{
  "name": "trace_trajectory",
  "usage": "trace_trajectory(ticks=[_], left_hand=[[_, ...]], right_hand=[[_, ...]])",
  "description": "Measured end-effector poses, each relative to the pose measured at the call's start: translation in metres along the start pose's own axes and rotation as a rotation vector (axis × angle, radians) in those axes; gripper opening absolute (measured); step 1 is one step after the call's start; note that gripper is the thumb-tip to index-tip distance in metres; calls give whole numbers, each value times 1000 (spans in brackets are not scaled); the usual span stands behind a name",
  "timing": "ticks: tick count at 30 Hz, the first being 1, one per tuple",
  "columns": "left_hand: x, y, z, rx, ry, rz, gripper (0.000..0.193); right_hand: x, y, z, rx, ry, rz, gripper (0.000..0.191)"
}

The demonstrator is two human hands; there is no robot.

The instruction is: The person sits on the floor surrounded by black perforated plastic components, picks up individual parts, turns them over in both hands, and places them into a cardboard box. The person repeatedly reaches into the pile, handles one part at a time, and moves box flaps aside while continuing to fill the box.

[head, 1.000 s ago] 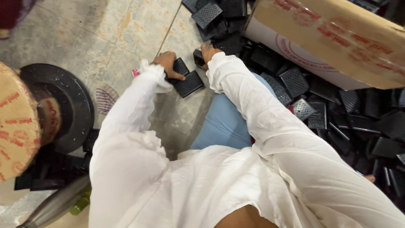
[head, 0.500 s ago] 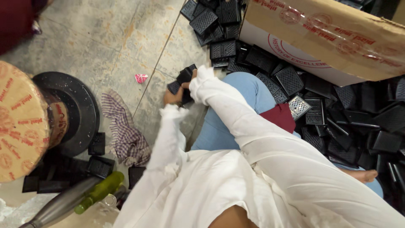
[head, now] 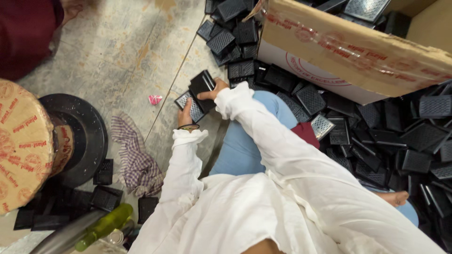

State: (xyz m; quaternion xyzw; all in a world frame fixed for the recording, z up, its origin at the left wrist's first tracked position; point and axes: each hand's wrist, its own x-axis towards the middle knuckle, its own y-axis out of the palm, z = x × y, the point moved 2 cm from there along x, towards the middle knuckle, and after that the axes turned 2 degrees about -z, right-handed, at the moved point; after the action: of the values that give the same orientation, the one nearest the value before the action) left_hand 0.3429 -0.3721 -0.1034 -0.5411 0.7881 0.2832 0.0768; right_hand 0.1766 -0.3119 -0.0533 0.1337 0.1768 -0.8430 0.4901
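Head view. Person seated on the floor [head: 117, 51], white sleeves, blue trousers, looking down at both hands in front of the knee.

Left hand [head: 185, 114]: fingers curled around the lower edge of a small black grille plate with a pale mesh face [head: 192, 105]; plate held just above the floor, tilted.

Right hand [head: 212, 91]: fingers pressed onto a second black plate [head: 202, 83], thumb side hidden. This plate overlaps the upper edge of the first; the two touch.

Both plates sit just left of the knee, near the floor joint line.

Surroundings: heap of similar black plates [head: 376, 136] to the right and ahead, spreading under a tilted cardboard box [head: 348, 51]. Checked cloth [head: 134, 160] on the floor at left, beside a round black disc [head: 87, 136]. Small pink scrap [head: 155, 99] near the left hand. Green bottle [head: 106, 226] at lower left.
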Motion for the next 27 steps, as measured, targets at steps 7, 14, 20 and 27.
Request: trace_trajectory(ticks=[7, 14, 20, 27], left_hand=[[-12, 97, -21, 134, 28, 275, 79], [-23, 162, -62, 490, 745, 505, 102], [39, 148, -167, 1615, 1309, -201, 81], [-3, 122, -191, 1474, 901, 187, 60]], right_hand=[[-69, -81, 37, 574, -326, 101, 70], [-150, -177, 39, 673, -436, -213, 80], [-175, -367, 66, -626, -731, -1216, 82], [-106, -433, 31, -694, -685, -1044, 78]])
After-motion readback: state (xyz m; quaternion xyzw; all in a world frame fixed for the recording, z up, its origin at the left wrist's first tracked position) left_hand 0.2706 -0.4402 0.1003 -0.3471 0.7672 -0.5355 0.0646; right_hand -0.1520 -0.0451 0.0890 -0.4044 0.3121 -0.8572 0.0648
